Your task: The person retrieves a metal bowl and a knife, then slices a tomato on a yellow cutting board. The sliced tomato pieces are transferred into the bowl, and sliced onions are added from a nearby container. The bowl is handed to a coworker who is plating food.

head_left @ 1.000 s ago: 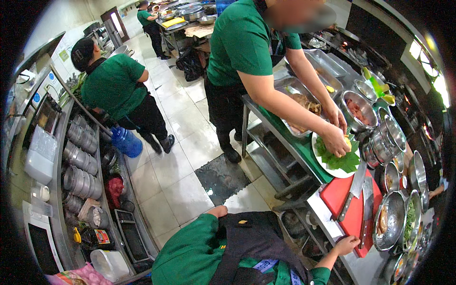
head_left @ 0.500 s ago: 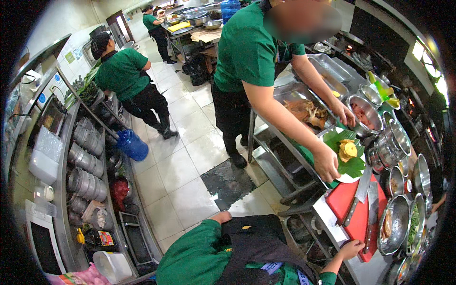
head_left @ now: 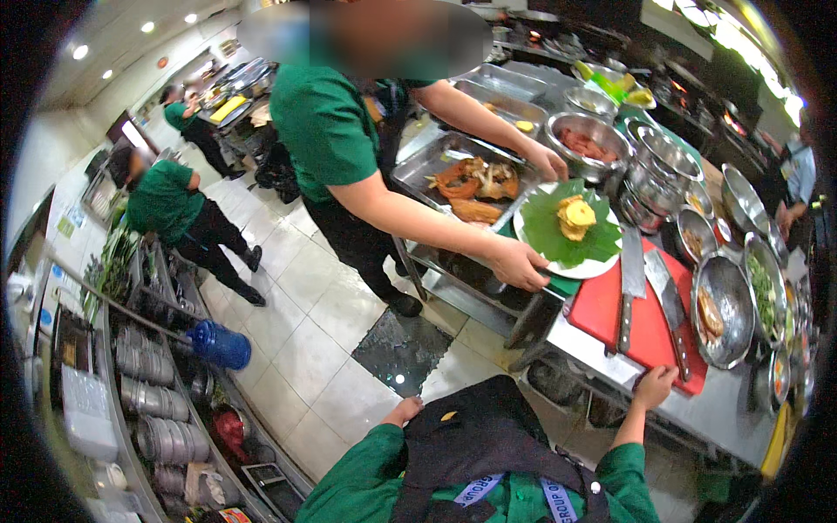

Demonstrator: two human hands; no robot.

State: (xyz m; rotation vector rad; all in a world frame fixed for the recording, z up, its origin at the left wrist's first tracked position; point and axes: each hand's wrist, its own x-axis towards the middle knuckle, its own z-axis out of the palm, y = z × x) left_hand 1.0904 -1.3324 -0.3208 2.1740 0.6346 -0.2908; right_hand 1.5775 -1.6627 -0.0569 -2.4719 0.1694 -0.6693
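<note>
Head view: my right hand point(head_left: 656, 384) rests on the near edge of the red board point(head_left: 641, 315), fingers curled over the rim beside the handle end of the right cleaver point(head_left: 670, 309); I cannot tell whether it pinches anything. My left hand point(head_left: 406, 408) hangs low by my apron, off the counter, fingers loosely bent and holding nothing.

The board lies at the corner of the steel counter point(head_left: 706, 414), its near edge close to the counter's rim. Two cleavers lie on it side by side, handles toward me; the left cleaver point(head_left: 629, 283) has its blade up against the plate point(head_left: 586, 267). The plate sits at the board's far left corner, overhanging the counter edge. It carries a green leaf point(head_left: 551, 232) with yellow food point(head_left: 576, 213) on it.

A co-worker's hand point(head_left: 518, 263) grips the plate's near rim; their other hand point(head_left: 547, 162) is at its far side, by the tray point(head_left: 436, 164) of cooked pieces.

To the right of the board a steel bowl point(head_left: 724, 305) touches its edge, with more bowls packed beyond, so there is no free room there. To my left the tiled floor point(head_left: 296, 331) is open between the counter and the shelf of tins point(head_left: 148, 397), with a dark mat point(head_left: 403, 349) just ahead of me.
</note>
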